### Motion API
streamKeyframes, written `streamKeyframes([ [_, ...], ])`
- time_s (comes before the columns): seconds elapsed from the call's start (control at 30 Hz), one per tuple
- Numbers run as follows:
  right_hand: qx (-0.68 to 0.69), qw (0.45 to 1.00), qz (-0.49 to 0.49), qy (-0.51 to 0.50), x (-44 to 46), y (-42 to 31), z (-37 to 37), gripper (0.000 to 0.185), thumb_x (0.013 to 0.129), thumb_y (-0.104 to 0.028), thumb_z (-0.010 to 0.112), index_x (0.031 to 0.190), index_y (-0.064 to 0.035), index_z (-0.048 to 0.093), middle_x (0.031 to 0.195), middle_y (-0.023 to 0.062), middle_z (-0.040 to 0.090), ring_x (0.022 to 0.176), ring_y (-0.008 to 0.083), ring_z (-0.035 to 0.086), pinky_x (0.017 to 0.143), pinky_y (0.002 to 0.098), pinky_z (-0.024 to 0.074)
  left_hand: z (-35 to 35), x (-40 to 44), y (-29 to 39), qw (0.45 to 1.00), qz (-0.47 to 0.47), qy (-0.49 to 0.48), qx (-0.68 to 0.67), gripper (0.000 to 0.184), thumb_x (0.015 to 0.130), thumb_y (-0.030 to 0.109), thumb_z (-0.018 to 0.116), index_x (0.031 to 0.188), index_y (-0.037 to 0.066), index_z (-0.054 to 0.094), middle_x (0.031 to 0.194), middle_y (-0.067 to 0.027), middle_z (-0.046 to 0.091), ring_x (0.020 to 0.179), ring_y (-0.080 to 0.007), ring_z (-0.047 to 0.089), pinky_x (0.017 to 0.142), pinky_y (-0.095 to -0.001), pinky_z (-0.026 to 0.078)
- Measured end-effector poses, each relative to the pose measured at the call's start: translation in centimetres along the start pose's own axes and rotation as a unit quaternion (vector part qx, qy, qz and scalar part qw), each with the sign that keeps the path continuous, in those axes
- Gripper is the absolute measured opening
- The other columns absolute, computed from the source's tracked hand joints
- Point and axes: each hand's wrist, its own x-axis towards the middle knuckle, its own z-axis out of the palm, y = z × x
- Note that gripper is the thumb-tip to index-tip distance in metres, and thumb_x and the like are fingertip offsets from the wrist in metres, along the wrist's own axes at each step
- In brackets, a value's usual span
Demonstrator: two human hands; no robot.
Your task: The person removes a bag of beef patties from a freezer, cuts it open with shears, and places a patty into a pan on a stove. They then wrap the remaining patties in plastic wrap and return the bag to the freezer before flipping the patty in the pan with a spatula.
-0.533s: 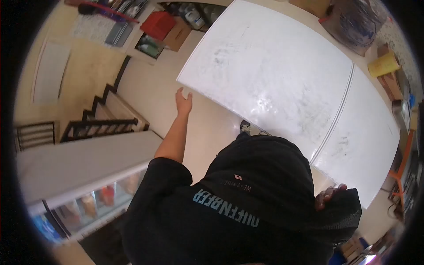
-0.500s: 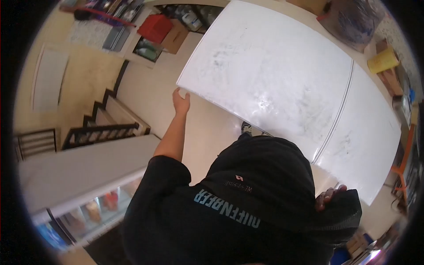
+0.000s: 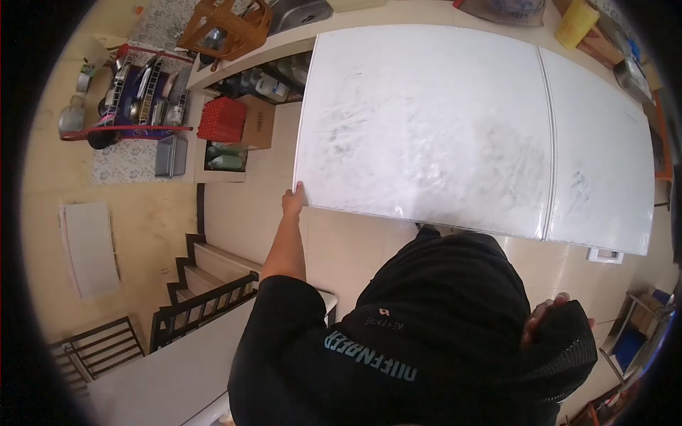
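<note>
A large white panel point(image 3: 440, 92) with a seam across it and grey smudges on its surface lies in front of me at about waist height. My left hand point(image 3: 292, 202) is at its near left corner, thumb and fingers closed on the edge. My right hand point(image 3: 543, 318) is raised by my chest on the right, apart from the panel. Dark fabric point(image 3: 565, 355) with a dotted texture hides most of it, and only some fingers show. Whether that hand holds anything cannot be made out.
A counter with a red basket point(image 3: 222, 119), a cardboard box point(image 3: 258, 124) and a dish rack point(image 3: 145, 96) stands at the left back. A black stair railing point(image 3: 202, 305) and a white-topped cabinet point(image 3: 177, 376) are at my left. A yellow roll point(image 3: 575, 23) sits at the right back.
My left hand has gone from open beside the panel's corner to closed on its edge. The view has turned, showing more of the counter at left. My right hand stays by my chest.
</note>
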Motion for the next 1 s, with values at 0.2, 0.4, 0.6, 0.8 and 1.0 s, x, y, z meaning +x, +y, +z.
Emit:
streamKeyframes([
  [0.2,0.017,0.999,-0.030,0.025,1.0,1.3,1.1,0.088,0.095,-0.071,0.047,0.142,0.0027,0.036,0.121,0.0444,0.054,0.114,0.0564,0.060,0.083,0.0658,0.0571,-5.1,-2.7,3.9,0.995,0.003,-0.102,-0.017,0.079,0.101,0.065,0.041,0.136,-0.004,0.056,0.134,-0.0279,0.060,0.129,-0.0392,0.056,0.111,-0.0432,0.039],
  [0.4,0.005,0.996,-0.061,0.062,1.2,2.5,2.0,0.089,0.094,-0.073,0.045,0.140,0.0030,0.039,0.118,0.0428,0.056,0.111,0.0561,0.061,0.078,0.0654,0.0587,-17.8,-6.8,10.4,0.980,0.063,-0.096,-0.162,0.084,0.102,0.064,0.040,0.152,-0.004,0.040,0.156,-0.0217,0.041,0.145,-0.0340,0.036,0.119,-0.0468,0.027],
  [0.6,-0.035,0.996,-0.062,0.045,3.4,3.4,3.0,0.089,0.094,-0.073,0.045,0.138,0.0043,0.041,0.114,0.0410,0.058,0.109,0.0551,0.062,0.072,0.0646,0.0601,-30.9,-5.6,24.8,0.900,0.194,-0.079,-0.382,0.066,0.099,0.051,0.060,0.134,-0.004,0.058,0.136,-0.0148,0.061,0.131,-0.0232,0.052,0.112,-0.0375,0.036],
  [0.8,-0.034,0.996,-0.083,-0.002,5.0,4.2,2.4,0.089,0.095,-0.072,0.046,0.139,0.0061,0.040,0.114,0.0409,0.058,0.108,0.0546,0.063,0.072,0.0648,0.0599,-36.1,-0.5,38.4,0.904,0.258,0.159,-0.302,0.061,0.096,0.050,0.061,0.120,-0.006,0.066,0.115,-0.0156,0.068,0.101,-0.0245,0.062,0.094,-0.0408,0.046],
  [1.0,-0.032,0.993,-0.112,-0.019,5.9,4.5,2.0,0.091,0.095,-0.071,0.046,0.141,0.0062,0.038,0.112,0.0433,0.057,0.107,0.0568,0.063,0.072,0.0629,0.0605,-41.1,4.9,47.5,0.859,0.400,0.313,-0.069,0.065,0.093,0.051,0.055,0.120,-0.008,0.065,0.119,-0.0229,0.069,0.102,-0.0294,0.066,0.091,-0.0413,0.047],
])
